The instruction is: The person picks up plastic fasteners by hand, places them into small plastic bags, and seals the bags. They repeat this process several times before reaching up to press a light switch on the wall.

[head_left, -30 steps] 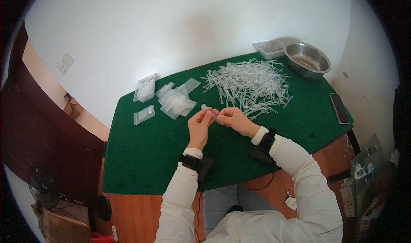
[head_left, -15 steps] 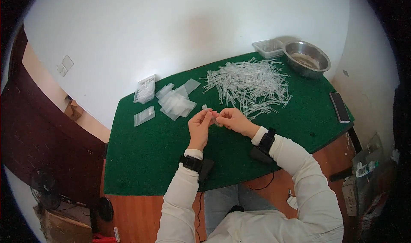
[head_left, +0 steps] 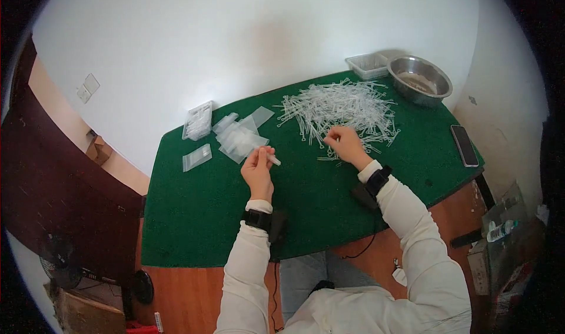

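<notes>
Head view: my left hand (head_left: 256,172) is over the green cloth (head_left: 200,219), just near of the loose clear bags (head_left: 240,141), its thumb and fingers closed around a small whitish, translucent bundle (head_left: 274,159) whose end sticks out to the right. My right hand (head_left: 347,145) is at the near edge of the heap of thin clear sticks (head_left: 347,107), thumb and fingertips drawn together; I cannot tell whether a stick is pinched between them.

The bundle should weigh next to nothing. It looks smooth, so I expect it to slip if held loosely; I'd grip it around its middle, firmly enough to keep its contents together without crushing them. The sticks, many with a small ring at one end, look light, stiffish and easily bent or snapped; I'd take one by its shaft, where it lies clear of the tangle. The bags seem soft and limp, best lifted by an edge. Farther left lie a filled bag (head_left: 197,157) and a clear tray (head_left: 187,129).
</notes>
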`<state>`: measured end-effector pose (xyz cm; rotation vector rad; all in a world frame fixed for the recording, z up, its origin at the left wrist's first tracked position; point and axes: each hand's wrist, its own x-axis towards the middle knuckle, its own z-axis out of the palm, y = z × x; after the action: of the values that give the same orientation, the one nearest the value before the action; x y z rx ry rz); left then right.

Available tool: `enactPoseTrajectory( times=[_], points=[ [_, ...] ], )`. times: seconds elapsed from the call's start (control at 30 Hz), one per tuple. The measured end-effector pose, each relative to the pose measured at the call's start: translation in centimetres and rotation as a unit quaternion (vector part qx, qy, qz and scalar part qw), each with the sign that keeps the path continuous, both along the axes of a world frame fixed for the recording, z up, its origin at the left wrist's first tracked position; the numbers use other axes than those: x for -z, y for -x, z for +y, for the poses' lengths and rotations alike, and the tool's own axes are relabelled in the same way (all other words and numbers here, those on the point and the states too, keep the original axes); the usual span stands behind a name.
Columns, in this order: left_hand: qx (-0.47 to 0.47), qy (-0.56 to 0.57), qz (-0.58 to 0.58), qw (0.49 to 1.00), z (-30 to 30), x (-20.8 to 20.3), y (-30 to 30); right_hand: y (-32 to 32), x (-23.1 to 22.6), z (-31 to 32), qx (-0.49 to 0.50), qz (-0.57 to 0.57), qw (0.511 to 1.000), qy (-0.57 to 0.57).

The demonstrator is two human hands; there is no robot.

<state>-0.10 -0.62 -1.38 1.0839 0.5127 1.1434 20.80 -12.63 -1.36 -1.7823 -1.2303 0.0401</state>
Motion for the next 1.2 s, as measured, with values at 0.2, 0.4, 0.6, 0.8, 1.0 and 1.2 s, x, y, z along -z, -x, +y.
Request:
enactPoseTrajectory(
  times=[0.2,0.4,0.6,0.8,1.0,1.2],
  points=[
    [-0.017,0.021,-0.026,0.999,0.5,0.5,0.1,1.7,-0.4,-0.5,-0.046,-0.126,0.990,0.042],
    [0.026,0.004,-0.009,1.000,0.0,0.3,-0.2,1.8,-0.5,-0.7,-0.027,-0.172,0.981,0.086],
    [0.119,0.027,-0.006,0.992,-0.6,-0.2,-0.3,2.3,-1.0,-1.1,-0.033,-0.175,0.968,0.175],
    [0.163,0.009,0.040,0.986,-1.1,-0.5,-0.3,2.5,-1.0,-0.9,-0.046,-0.176,0.967,0.181],
    [0.164,0.000,0.046,0.985,-0.9,-0.2,-0.3,3.3,-1.0,-0.2,-0.109,-0.005,0.993,-0.032],
    [0.168,-0.009,0.045,0.985,-1.2,-0.3,-0.5,4.1,-1.7,-0.2,-0.196,0.346,0.908,-0.135]
  ],
)
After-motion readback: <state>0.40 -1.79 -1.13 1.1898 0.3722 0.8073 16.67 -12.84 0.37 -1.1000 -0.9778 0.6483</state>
